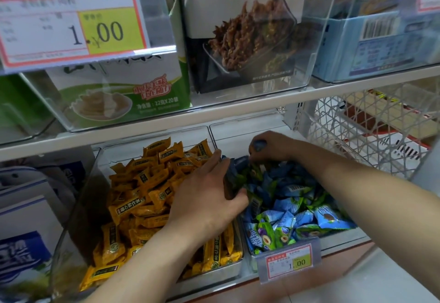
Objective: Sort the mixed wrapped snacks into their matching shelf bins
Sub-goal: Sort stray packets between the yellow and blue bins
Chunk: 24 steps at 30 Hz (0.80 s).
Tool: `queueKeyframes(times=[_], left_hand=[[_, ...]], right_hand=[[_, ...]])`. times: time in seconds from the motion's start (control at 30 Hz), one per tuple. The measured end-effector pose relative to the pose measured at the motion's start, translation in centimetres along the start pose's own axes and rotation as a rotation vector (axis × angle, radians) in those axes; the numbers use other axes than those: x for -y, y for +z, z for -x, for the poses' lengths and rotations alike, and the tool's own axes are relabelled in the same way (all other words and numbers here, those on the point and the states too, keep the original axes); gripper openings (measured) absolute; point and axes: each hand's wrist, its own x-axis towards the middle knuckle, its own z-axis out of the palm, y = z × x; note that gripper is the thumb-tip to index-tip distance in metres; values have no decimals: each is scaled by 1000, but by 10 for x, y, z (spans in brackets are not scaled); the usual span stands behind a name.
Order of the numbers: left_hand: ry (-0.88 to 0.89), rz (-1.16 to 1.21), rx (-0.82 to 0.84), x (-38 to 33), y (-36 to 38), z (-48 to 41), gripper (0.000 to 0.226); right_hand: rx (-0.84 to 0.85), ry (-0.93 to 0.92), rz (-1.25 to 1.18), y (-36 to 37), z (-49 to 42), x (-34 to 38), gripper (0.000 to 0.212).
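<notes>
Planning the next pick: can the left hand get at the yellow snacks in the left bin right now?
Probably yes. The left hand hangs just over the yellow snacks, whose bin is open on top. But it grips dark blue packets, so its fingers look full.

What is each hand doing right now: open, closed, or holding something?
The left hand is closed, gripping dark blue packets.
The right hand is closed, holding a blue packet.
</notes>
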Motion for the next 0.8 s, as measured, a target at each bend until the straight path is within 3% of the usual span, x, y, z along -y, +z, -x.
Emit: queueKeyframes(times=[0.13,0.27,0.43,0.57,0.8], left_hand=[[-19,54,-25,0,-3,-4,70],[104,104,-242,-25,-2,-10,68],[80,410,-182,-58,14,-20,58],[31,582,-283,-69,17,-26,40],[-11,755,-236,-68,11,-28,24]], right_hand=[[-179,-102,-484,-25,36,13,28],[-96,-181,-825,-25,82,35,22],[-73,-172,-1147,-11,116,56,17],[-138,-71,-1265,-12,131,52,23],[-208,4,-1123,-18,141,48,34]])
